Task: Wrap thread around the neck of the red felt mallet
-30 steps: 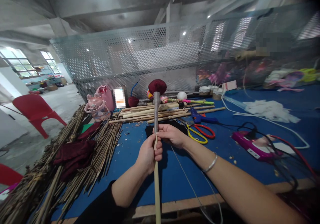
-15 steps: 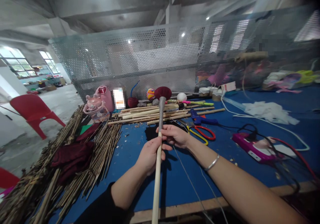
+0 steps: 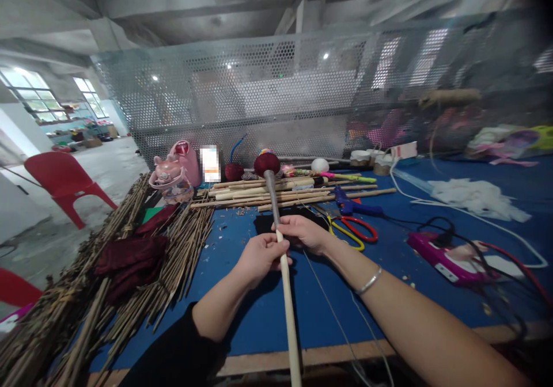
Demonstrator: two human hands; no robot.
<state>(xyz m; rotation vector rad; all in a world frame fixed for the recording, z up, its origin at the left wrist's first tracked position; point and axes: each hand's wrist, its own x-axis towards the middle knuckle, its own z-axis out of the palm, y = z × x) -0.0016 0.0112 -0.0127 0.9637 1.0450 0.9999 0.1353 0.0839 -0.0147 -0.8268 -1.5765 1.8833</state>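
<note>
A long pale wooden stick [image 3: 288, 312] runs from the table's front edge up between my hands. Its far part is wrapped in grey material [image 3: 273, 197] and ends in a dark red rounded head [image 3: 266, 164]. My left hand [image 3: 261, 257] is closed round the bare wood, thumb on top. Just above it, my right hand [image 3: 300, 231] pinches the stick where the grey wrapping meets the wood. Thin pale thread [image 3: 324, 295] hangs below my right hand toward the table's edge. A black cloth [image 3: 263, 223] lies behind the hands.
Scissors with red and yellow handles [image 3: 359, 230] and a blue glue gun [image 3: 352, 204] lie to the right, near a purple power strip [image 3: 444, 260]. Loose wooden sticks [image 3: 242, 197] lie behind. Bundled twigs [image 3: 173, 266] and dark red cloth [image 3: 132, 260] cover the left side.
The stick's red head has swung left and its near end right, so it now leans the other way. Both hands still hold it. The whole view has shifted slightly.
</note>
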